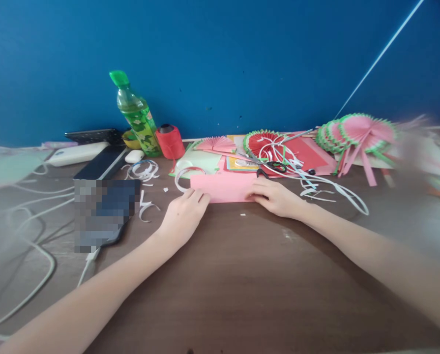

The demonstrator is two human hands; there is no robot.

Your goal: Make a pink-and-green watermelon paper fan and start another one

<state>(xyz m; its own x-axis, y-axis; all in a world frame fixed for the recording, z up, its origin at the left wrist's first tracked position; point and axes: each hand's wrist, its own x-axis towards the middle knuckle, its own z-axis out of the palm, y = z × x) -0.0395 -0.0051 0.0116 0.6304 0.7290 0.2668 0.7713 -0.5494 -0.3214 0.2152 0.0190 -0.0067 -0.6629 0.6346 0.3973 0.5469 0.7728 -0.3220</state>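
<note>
A pink paper rectangle (223, 188) lies flat on the brown table (242, 275). My left hand (183, 216) pinches its left end, fingers curled together on the near left corner. At the right end, my right hand (275, 196) presses down on the paper with bent fingers. Both forearms reach in from the near edge. Black-handled scissors (271, 168) lie just behind my right hand, apart from it.
A green bottle (136, 115), a red thread spool (170, 141), folded pink and red paper fans (356, 132) and white paper strips (330, 189) crowd the back by the blue wall. A phone (105, 211) and white cables (28, 231) lie at left.
</note>
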